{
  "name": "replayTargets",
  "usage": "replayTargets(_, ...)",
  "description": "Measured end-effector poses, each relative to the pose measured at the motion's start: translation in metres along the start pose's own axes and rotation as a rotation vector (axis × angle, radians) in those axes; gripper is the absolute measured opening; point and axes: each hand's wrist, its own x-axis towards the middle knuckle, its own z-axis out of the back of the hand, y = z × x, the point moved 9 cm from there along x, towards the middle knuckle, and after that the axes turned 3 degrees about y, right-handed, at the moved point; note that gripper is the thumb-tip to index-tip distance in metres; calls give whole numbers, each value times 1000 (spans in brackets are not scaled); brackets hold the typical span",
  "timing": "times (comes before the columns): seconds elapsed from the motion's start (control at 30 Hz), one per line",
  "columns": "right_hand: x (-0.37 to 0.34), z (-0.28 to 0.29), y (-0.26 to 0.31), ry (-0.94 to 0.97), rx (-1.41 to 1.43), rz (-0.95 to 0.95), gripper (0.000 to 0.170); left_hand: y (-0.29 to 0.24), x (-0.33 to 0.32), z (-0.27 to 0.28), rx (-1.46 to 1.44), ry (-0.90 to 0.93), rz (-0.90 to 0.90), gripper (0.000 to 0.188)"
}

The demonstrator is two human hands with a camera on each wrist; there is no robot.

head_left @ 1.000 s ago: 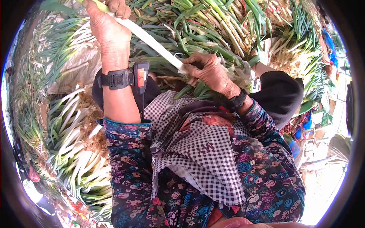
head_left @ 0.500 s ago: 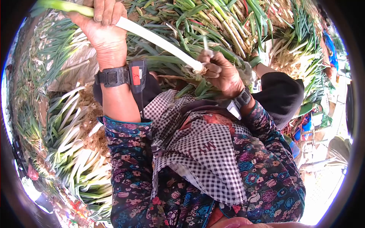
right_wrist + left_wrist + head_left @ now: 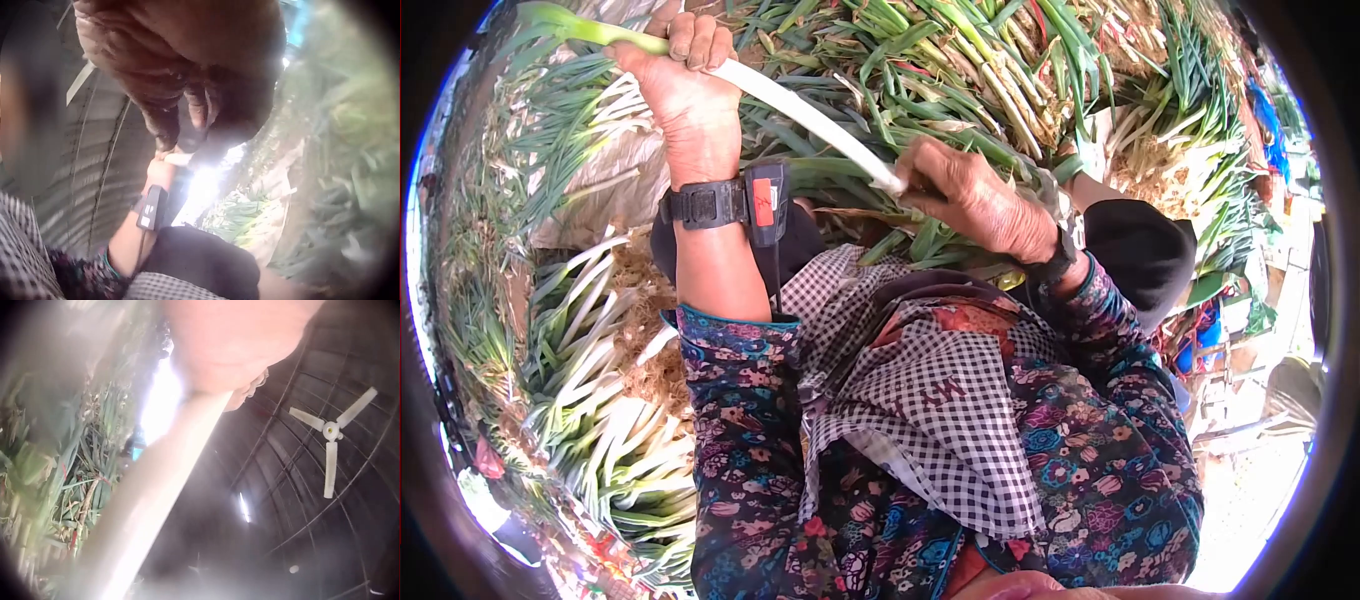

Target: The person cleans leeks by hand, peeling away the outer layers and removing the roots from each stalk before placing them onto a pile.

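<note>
A long green onion (image 3: 800,110) slants across the front of me in the head view, its white shaft bare and its green end at the upper left. My left hand (image 3: 685,90) grips it around the upper part, fingers curled over the shaft. At the lower, root end, the fingertips of my right hand (image 3: 985,200) pinch the white tip. In the right wrist view, thumb and fingers meet at that pale tip (image 3: 178,159). The left wrist view has the shaft (image 3: 162,487) running down from the hand, blurred and bright.
Piled green onions (image 3: 960,60) with dry leaves lie just beyond my hands. More rooted bunches (image 3: 600,400) are heaped on the left, others (image 3: 1170,150) on the right. A checked apron (image 3: 940,420) covers my lap. Overhead hangs a ceiling fan (image 3: 331,430).
The left hand first drew the onion up and left, then came slightly back. The right hand, turned up with a small pale blurred thing half a second ago, has turned over and pinches the root end.
</note>
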Motion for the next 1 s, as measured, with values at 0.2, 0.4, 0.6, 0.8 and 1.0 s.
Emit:
replayTargets(0.2, -27, -14, 7, 57, -354, 93, 21, 4, -10, 40, 362, -461, -40, 65)
replayTargets(0.4, -51, -17, -22, 165, -398, -40, 32, -7, -23, 43, 499, -672, -126, 55)
replayTargets(0.6, -1, -22, 7, 29, -714, 148, 43, 18, -34, 55, 367, -847, -23, 21)
replayTargets(0.8, -91, -51, -83, 368, -635, -28, 32, 11, -35, 54, 298, -838, -85, 22)
replayTargets(1.0, -66, -5, -77, 168, -113, -320, 34, 64, -38, 27, 388, -596, 16, 24)
